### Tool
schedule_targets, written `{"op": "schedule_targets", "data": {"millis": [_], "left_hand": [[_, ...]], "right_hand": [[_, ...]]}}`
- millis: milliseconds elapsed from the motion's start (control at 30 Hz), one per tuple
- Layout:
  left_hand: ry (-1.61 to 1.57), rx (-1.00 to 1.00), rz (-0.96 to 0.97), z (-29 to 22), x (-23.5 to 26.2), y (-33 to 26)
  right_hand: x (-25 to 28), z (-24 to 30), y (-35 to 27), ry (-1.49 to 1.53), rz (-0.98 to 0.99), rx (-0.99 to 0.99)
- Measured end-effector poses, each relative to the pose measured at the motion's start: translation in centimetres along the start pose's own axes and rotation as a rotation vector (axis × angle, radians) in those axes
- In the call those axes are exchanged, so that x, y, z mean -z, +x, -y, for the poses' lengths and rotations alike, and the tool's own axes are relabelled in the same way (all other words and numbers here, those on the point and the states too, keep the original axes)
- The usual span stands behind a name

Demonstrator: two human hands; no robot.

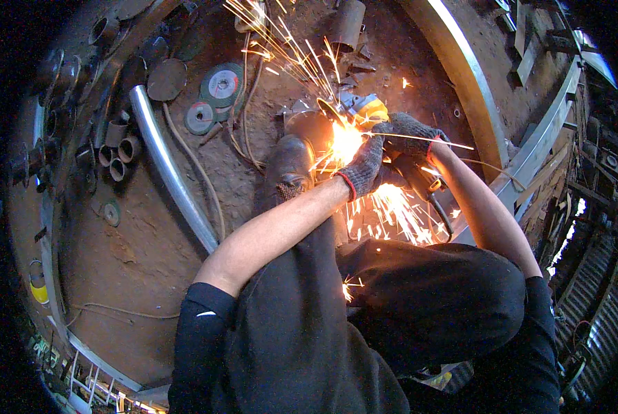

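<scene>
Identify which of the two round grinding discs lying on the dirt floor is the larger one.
The larger grinding disc, greenish with a pale centre label, lies farther from the person; the smaller disc sits just below-left.

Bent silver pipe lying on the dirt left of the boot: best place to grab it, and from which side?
Judging from its pose, take the bent silver pipe on the straight lower run, coming from above and from its left. That stretch lies flat on bare dirt. The upper end crowds the short tube pieces, and a cable runs close along its right. A round section suits a wrap grip.

I count 2 gloved hands (364, 165) on 1 angle grinder (368, 110), 2 grinding discs (223, 84) on the dirt, 3 short pipe stubs (119, 155), 1 long tube (167, 165).
</scene>
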State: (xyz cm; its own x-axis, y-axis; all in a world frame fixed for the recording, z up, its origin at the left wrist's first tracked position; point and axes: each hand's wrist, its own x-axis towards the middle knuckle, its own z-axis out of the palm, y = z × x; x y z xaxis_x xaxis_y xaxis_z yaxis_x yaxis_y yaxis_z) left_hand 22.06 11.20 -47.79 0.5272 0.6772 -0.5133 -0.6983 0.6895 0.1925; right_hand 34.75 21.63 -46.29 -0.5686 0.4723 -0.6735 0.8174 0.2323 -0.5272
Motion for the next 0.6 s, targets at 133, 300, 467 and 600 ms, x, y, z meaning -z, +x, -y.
{"op": "schedule_targets", "data": {"millis": [133,300,467,600], "left_hand": [[0.015,-0.033,0.0,0.2,0.2,-0.1],[-0.042,-0.029,0.013,0.6,0.5,0.5],[0.038,-0.012,0.031,0.7,1.1,0.5],[-0.051,0.026,-0.03,1.0,1.2,0.8]], "right_hand": [[-0.1,0.2,0.1,0.038,0.038,-0.292],[-0.1,0.4,-0.2,-0.047,0.021,-0.115],[0.2,1.7,-0.6,-0.055,0.01,-0.164],[0.5,2.1,-1.1,0.103,-0.014,-0.119]]}}
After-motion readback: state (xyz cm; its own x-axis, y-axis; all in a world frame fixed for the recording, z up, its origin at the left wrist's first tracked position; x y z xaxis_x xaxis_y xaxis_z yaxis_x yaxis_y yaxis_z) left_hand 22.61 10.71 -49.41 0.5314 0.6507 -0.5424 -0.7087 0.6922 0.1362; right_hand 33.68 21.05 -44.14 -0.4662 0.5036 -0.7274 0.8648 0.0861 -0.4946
